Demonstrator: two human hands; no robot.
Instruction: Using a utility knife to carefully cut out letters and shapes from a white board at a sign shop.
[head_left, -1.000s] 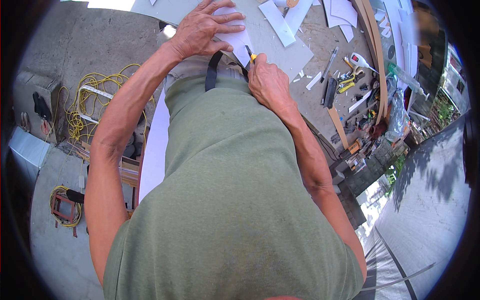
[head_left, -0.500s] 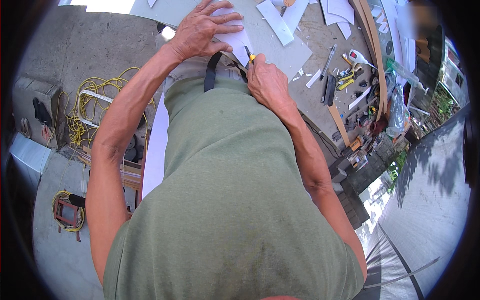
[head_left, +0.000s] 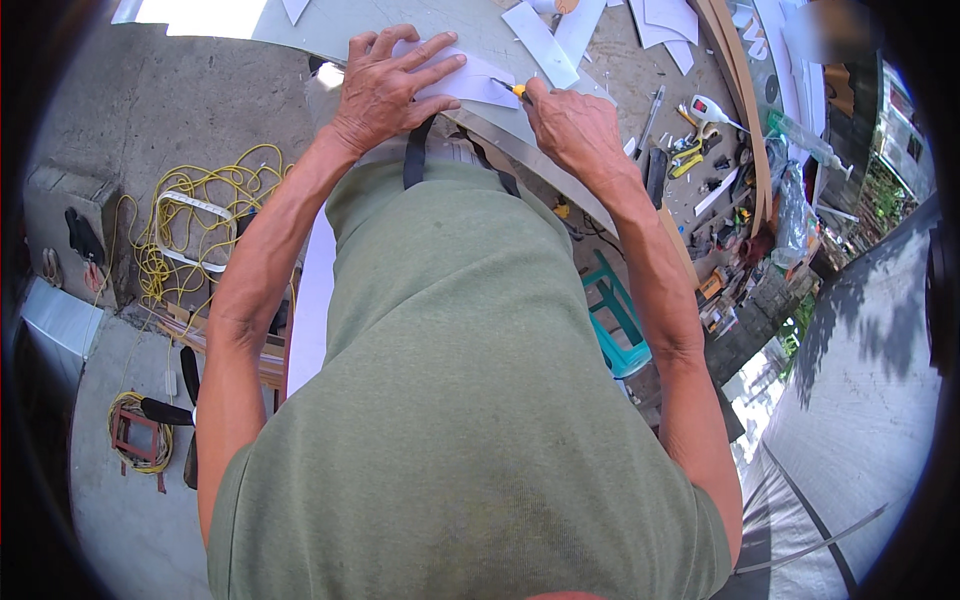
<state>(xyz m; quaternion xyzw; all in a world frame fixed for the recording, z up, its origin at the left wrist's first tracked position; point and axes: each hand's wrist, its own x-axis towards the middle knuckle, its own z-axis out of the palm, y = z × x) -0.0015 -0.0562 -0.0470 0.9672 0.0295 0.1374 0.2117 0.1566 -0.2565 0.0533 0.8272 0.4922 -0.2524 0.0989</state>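
Observation:
My left hand lies with its fingers spread on a white sheet, pressing it to the grey tabletop. The sheet is a narrow piece with a pointed corner, partly hidden by my fingers. My right hand is closed around a yellow-handled cutter knife. Its dark blade points left and meets the sheet near the right end.
White offcuts lie farther back. On the right are pliers, a glue gun, a marker and a curved brown strip. A teal stool stands under the right arm; yellow cord is on the left floor.
The sheet has turned so its end points more to the right. My right hand has moved right and slightly up with the cutter knife; my left hand has shifted slightly left and down.

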